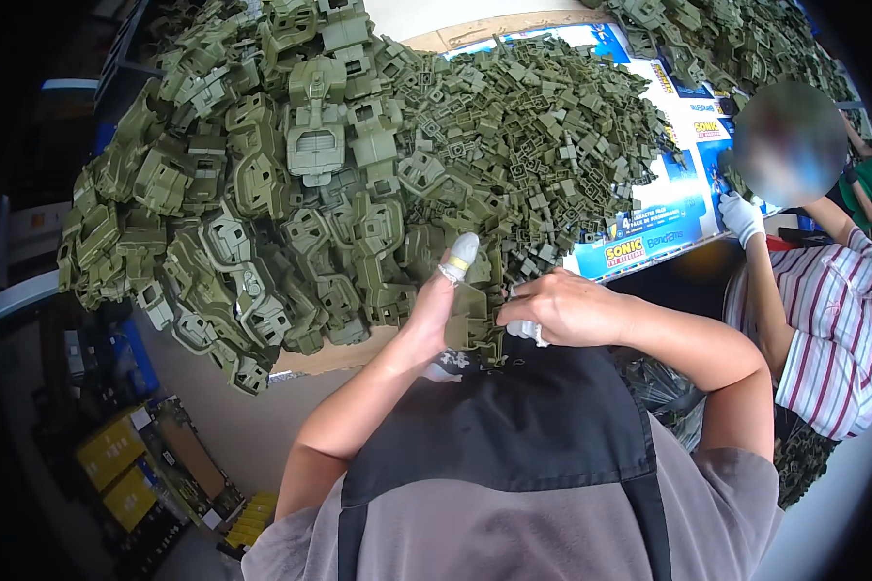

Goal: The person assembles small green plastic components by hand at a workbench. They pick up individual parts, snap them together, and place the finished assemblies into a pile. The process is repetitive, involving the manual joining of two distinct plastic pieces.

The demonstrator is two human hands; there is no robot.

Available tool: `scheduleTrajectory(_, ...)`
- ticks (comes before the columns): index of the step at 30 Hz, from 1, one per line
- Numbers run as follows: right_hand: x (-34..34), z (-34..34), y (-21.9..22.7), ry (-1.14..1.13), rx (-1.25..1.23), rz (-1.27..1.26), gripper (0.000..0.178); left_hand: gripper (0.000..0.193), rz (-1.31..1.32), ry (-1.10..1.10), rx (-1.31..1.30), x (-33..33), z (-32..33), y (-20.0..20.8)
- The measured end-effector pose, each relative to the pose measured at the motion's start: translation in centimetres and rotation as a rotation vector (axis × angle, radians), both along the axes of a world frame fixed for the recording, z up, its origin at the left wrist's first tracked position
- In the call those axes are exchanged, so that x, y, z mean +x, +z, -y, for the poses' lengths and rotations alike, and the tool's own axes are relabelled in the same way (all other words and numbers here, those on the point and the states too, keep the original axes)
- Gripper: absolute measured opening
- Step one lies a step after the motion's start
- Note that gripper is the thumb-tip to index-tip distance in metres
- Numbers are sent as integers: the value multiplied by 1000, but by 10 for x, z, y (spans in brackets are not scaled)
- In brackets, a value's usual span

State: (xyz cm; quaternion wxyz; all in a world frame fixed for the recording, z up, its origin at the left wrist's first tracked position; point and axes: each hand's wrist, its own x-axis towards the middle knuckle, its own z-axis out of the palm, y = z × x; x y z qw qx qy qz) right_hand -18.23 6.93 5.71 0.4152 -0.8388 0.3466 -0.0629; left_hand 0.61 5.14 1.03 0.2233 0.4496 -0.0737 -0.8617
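Note:
Close to my apron, my left hand (434, 308) is closed round an olive-green moulded plastic part (471, 316). White wrapping with a yellow band covers its raised thumb; the other fingers are mostly hidden. On the part's right side, my right hand (570, 308) is curled, with white wrapping on a lower fingertip. Whatever it pinches is hidden. Just beyond lies a heap of small green plastic pieces (543, 136). Larger green moulded shells (317, 126) with openings are piled up at the left.
Blue-and-white printed cardboard (649, 228) lies under the small pieces. At the right, a co-worker in a striped shirt (824, 320) has a white-gloved hand (741, 218) at the table edge. Yellow boxes (116, 455) stand low at the left. More green parts (736, 48) are heaped far right.

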Motion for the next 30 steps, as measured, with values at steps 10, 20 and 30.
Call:
scheduleTrajectory(10, 7, -10, -23, 34, 70, 89, 30, 38, 120, 137, 7, 6, -27, -42)
scheduleTrajectory(20, -8, 49, -42, -472, -111, 169, 56, 54, 36, 464, -184, 26, 14, 6)
scheduleTrajectory(30, 25, 31, -124, -677, -373, -132, 76, 47, 10, 316, -613, 36, 66, 44)
